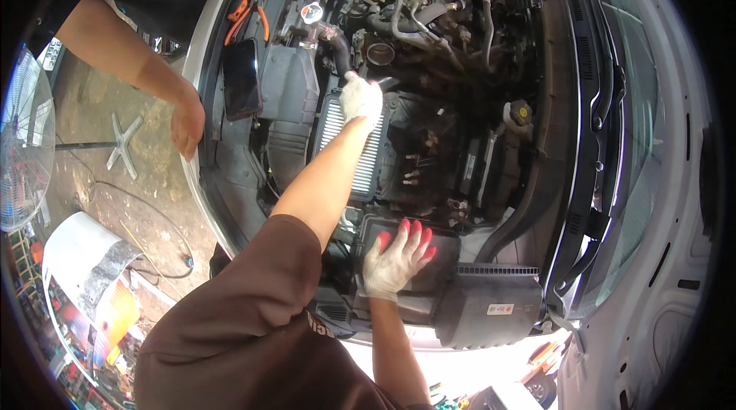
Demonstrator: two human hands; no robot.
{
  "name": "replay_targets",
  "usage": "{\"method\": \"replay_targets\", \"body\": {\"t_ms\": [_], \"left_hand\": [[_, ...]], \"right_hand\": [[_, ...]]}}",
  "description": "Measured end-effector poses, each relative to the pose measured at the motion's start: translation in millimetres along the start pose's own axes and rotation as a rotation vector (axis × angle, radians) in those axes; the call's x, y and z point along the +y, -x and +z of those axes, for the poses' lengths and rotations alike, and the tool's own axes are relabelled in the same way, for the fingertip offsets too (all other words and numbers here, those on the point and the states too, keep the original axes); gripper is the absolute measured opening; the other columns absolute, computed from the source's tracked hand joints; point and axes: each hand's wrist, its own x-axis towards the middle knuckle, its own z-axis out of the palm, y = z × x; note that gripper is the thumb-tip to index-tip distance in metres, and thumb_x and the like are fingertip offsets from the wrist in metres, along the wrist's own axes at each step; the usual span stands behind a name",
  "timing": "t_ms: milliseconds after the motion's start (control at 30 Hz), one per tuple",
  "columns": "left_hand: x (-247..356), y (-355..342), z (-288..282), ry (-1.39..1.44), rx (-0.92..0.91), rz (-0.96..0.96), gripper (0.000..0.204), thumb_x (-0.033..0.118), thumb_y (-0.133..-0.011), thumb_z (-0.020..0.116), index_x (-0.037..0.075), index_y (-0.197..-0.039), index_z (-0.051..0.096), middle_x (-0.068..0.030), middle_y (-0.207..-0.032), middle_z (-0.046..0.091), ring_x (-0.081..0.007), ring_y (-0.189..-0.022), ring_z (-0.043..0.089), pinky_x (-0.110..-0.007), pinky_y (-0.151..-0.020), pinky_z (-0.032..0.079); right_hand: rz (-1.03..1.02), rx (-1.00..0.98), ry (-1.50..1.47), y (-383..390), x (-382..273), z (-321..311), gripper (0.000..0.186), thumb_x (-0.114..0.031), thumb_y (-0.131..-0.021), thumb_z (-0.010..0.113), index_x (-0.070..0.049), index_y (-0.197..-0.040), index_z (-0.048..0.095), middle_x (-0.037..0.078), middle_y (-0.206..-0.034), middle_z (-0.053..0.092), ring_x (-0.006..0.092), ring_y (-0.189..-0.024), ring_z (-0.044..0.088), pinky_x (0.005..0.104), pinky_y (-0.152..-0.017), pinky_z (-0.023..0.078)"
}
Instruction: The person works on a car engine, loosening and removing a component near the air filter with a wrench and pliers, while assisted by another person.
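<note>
Curls left grip (362,100) over one end of pleated filter (366,168), perhaps for steadying; cannot tell any hold. Spreads right grip (392,263), empty, over dark box (422,281), likely for balance.

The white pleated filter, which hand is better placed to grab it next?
Probably the left hand: it is already over the far end of the white pleated filter. The right hand is farther off, fingers spread over the dark box.
</note>
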Motion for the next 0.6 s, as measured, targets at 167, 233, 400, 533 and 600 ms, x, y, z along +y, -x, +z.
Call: {"method": "replay_targets", "body": {"t_ms": [167, 233, 400, 533, 600], "left_hand": [[3, -21, -11, 0.307, -0.042, -0.073, 0.050, 0.049, -0.114, 0.053, 0.001, -0.107, 0.066, -0.0130, -0.083, 0.072, -0.0212, -0.057, 0.068, -0.040, -0.047, 0.056], [-3, -17, -4, 0.160, -0.044, -0.104, 0.056, 0.053, -0.115, 0.048, 0.000, -0.107, 0.065, -0.0156, -0.090, 0.074, -0.0221, -0.063, 0.072, -0.043, -0.051, 0.059], [-4, -5, -2, -0.328, 0.046, 0.224, 0.056, 0.051, -0.116, 0.048, -0.002, -0.108, 0.063, -0.0144, -0.093, 0.075, -0.0229, -0.062, 0.072, -0.043, -0.054, 0.059], [3, -50, -41, 0.341, -0.148, -0.132, 0.052, 0.049, -0.116, 0.049, -0.002, -0.113, 0.062, -0.0125, -0.092, 0.075, -0.0222, -0.053, 0.065, -0.042, -0.050, 0.057], [7, -5, -1, -0.033, -0.119, -0.078, 0.048, 0.046, -0.116, 0.050, -0.001, -0.128, 0.055, -0.0134, -0.094, 0.075, -0.0225, -0.055, 0.065, -0.044, -0.051, 0.058]], "right_hand": [[-0.007, -0.020, -0.025, -1, -7, 2, 0.065, -0.037, -0.098, 0.071, -0.006, -0.155, 0.060, 0.019, -0.165, 0.051, 0.0435, -0.161, 0.036, 0.0658, -0.133, 0.018], [0.009, -0.029, -0.011, 0, -4, 1, 0.065, -0.037, -0.098, 0.071, -0.007, -0.155, 0.060, 0.019, -0.165, 0.051, 0.0433, -0.161, 0.035, 0.0658, -0.133, 0.018], [0.024, -0.031, 0.011, -2, 2, 1, 0.065, -0.036, -0.098, 0.071, -0.007, -0.155, 0.059, 0.019, -0.166, 0.050, 0.0431, -0.162, 0.034, 0.0655, -0.133, 0.017], [0.005, -0.054, -0.058, 2, -20, -1, 0.064, -0.035, -0.098, 0.072, -0.007, -0.155, 0.059, 0.019, -0.166, 0.051, 0.0436, -0.162, 0.034, 0.0661, -0.133, 0.017], [0.037, -0.030, 0.000, -2, 1, -1, 0.064, -0.034, -0.098, 0.072, -0.007, -0.155, 0.060, 0.019, -0.165, 0.051, 0.0438, -0.161, 0.035, 0.0664, -0.133, 0.018]]}}
